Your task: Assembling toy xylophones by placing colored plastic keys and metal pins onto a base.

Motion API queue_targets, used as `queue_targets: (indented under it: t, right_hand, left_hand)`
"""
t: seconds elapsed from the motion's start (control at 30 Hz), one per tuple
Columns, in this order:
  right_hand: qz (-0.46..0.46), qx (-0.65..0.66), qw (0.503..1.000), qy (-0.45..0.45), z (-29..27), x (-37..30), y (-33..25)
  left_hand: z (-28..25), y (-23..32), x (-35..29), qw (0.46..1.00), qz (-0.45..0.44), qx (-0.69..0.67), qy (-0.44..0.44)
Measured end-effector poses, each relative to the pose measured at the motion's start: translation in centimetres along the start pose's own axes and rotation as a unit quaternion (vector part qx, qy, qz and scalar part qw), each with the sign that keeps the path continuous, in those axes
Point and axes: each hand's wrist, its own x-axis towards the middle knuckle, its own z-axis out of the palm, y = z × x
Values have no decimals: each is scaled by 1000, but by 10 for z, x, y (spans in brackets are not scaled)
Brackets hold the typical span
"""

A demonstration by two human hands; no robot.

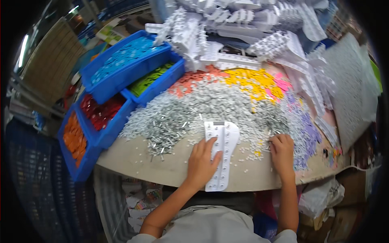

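Pale shirt (210,222) nearest; just beyond, a white plastic card (227,152) lies on the tabletop (170,168), long axis pointing away from that shirt. Left hand (201,163) is nearer, over its left edge, thumb and fingers parted! Right hand (283,153), well off right, curls beside silver bits (276,117); pinching any, can't tell.

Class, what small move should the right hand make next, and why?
Perhaps pinch up a piece from the right-side silvery pile: the right hand is curled at its near edge, while the left hand rests on the white panel.
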Motion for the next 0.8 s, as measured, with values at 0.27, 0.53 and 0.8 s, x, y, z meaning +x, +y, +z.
queue_targets:
  t: [0.27, 0.53, 0.8]
  right_hand:
    - [126, 139, 974, 127, 12, 6, 5]
    - [229, 489, 823, 176, 19, -1, -33]
    - [10, 261, 965, 35, 52, 46, -116]
  left_hand:
    - [-57, -35, 35, 965, 127, 188, 131]
    - [-71, -64, 65, 921, 191, 340, 18]
    - [-75, -71, 80, 886, 271, 372, -51]
